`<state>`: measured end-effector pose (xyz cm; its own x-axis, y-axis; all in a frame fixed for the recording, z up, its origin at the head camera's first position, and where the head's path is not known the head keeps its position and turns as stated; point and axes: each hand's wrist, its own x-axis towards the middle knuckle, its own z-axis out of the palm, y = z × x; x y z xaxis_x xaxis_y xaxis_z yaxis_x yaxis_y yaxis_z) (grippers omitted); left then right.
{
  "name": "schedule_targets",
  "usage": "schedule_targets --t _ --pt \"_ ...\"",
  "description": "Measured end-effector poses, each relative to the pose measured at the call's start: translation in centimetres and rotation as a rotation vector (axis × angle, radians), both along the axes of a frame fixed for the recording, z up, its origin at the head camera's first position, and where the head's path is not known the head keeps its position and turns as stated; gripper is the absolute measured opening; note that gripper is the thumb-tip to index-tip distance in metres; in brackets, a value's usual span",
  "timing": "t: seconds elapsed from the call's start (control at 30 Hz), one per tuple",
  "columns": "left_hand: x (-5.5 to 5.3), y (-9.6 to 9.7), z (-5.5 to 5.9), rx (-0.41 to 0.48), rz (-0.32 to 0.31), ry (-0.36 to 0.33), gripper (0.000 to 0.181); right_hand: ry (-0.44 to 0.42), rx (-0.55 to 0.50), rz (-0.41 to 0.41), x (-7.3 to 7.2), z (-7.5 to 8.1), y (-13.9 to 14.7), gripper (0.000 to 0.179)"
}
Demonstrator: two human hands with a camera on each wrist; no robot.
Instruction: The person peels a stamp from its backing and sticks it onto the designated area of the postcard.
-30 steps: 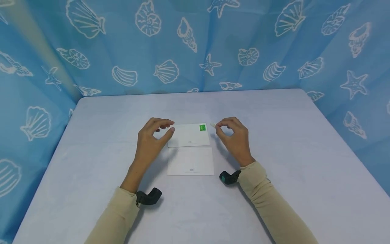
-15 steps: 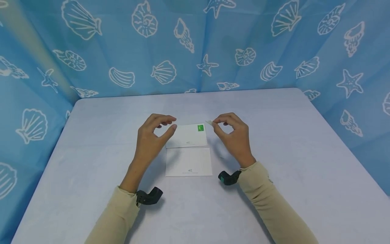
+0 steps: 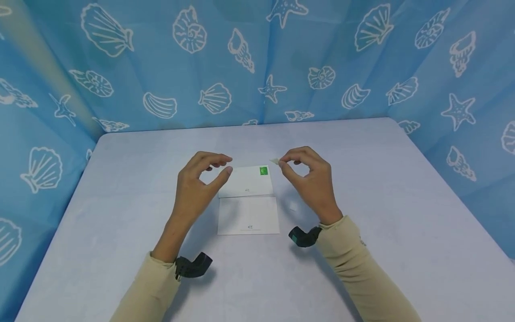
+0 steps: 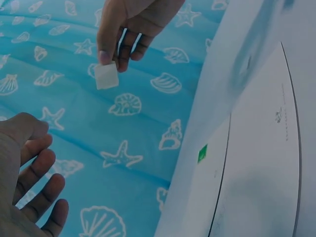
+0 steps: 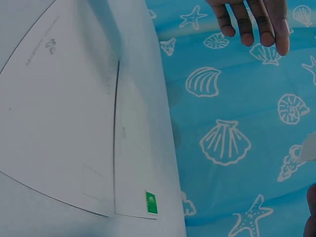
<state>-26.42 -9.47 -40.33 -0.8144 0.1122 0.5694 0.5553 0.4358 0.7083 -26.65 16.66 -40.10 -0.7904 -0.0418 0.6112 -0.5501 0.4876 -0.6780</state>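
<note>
My right hand [image 3: 309, 176] pinches a small white square piece, perhaps paper [image 4: 106, 76], between thumb and fingertips above the table. My left hand [image 3: 201, 179] hovers with its fingers apart, holding nothing. Below and between the hands lie two white envelopes. The far envelope [image 3: 244, 180] bears a green stamp [image 3: 263, 171] at its upper right corner. The near envelope [image 3: 246, 215] lies against its lower edge, with a faint printed square outline [image 5: 93, 182] in one corner, seen in the right wrist view. Only the edge of the held piece shows there.
A white cloth-covered table [image 3: 382, 223] spreads around the envelopes. One small pale scrap [image 3: 293, 207] lies right of the near envelope. Behind hangs a blue curtain [image 3: 241, 53] with shell prints. Black wrist cameras [image 3: 194, 266] sit on both sleeves.
My right hand has moved slightly left and up with the white piece, which shows more now. The left hand has stayed nearly still. The head view has shifted a little.
</note>
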Motion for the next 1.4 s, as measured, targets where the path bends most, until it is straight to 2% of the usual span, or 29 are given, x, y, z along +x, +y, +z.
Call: schedule_targets --t 0.47,1.0,1.17,1.4 --pt "1.2 0.5 1.4 -0.007 -0.019 0.017 0.023 -0.037 -0.005 0.039 0.8 1.2 -0.5 0.008" --pt "2.2 0.7 2.8 0.004 -0.046 0.077 0.024 -0.041 -0.067 0.139 2.0 2.7 -0.7 0.007" --pt "2.6 1.0 3.2 -0.003 -0.058 0.087 0.023 -0.067 -0.077 0.172 2.3 3.2 -0.8 0.007" --pt "3.2 1.3 3.8 0.006 -0.073 0.086 0.023 -0.097 -0.063 0.177 2.9 3.9 -0.8 0.007"
